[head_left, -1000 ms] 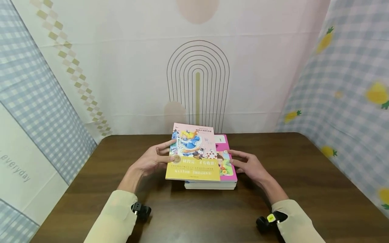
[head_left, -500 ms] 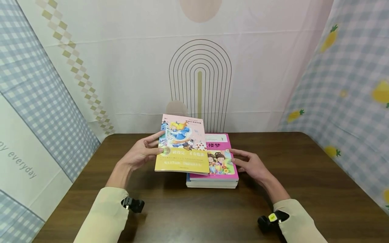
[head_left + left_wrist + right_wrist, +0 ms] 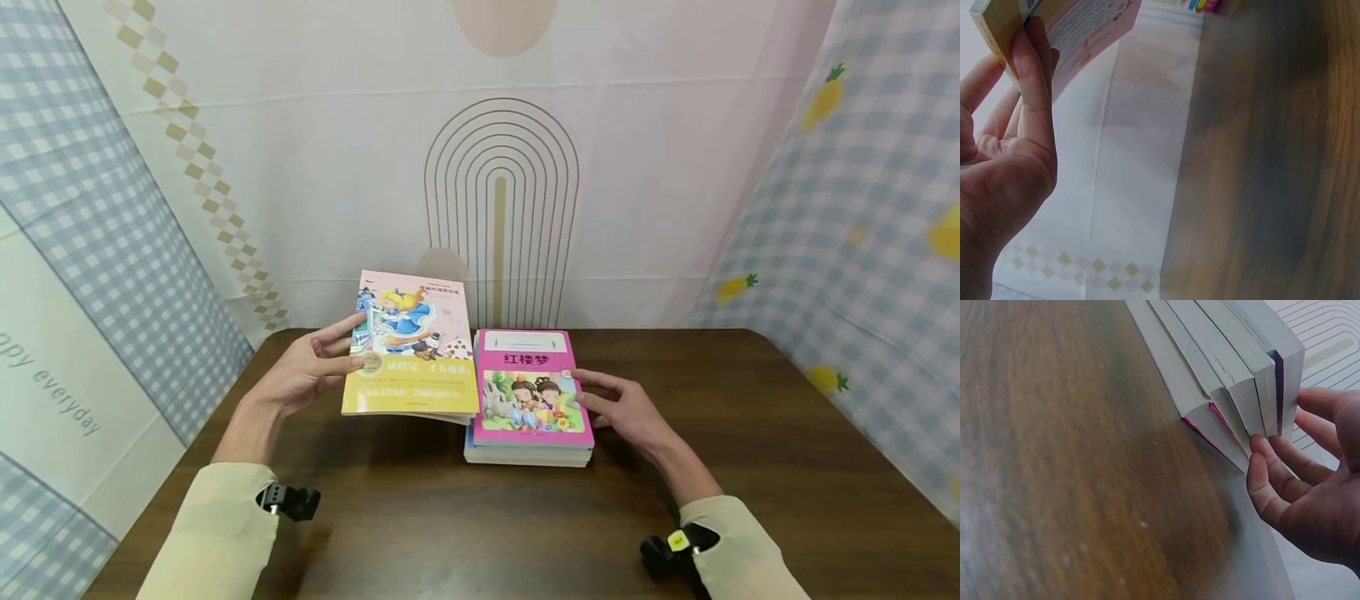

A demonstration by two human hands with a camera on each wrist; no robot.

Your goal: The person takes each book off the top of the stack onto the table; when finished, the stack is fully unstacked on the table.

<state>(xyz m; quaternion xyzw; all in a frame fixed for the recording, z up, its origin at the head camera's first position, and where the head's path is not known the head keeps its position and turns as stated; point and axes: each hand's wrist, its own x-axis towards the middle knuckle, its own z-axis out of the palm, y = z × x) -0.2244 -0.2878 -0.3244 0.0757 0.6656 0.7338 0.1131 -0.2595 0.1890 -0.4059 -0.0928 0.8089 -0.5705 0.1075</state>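
In the head view my left hand (image 3: 311,367) pinches the left edge of a pink picture book (image 3: 408,342) with a yellow lower band, thumb over the cover and fingers underneath. The left wrist view shows the same book (image 3: 1085,37) from below, lifted off the table. A stack of books stands right of it, topped by a magenta book (image 3: 528,387) with two cartoon figures. My right hand (image 3: 626,412) rests its fingertips against the stack's right side. In the right wrist view the fingers (image 3: 1291,478) touch the edges of the stacked books (image 3: 1229,369).
A dark brown wooden table (image 3: 480,533) carries the stack. Behind it hangs a pale cloth (image 3: 337,167) with an arch pattern, and checked cloth (image 3: 862,250) with pineapples closes off the right side.
The pink book has moved left and slightly up in my left hand, off the stack, uncovering the magenta book's cover. My right hand has stayed at the stack's side.
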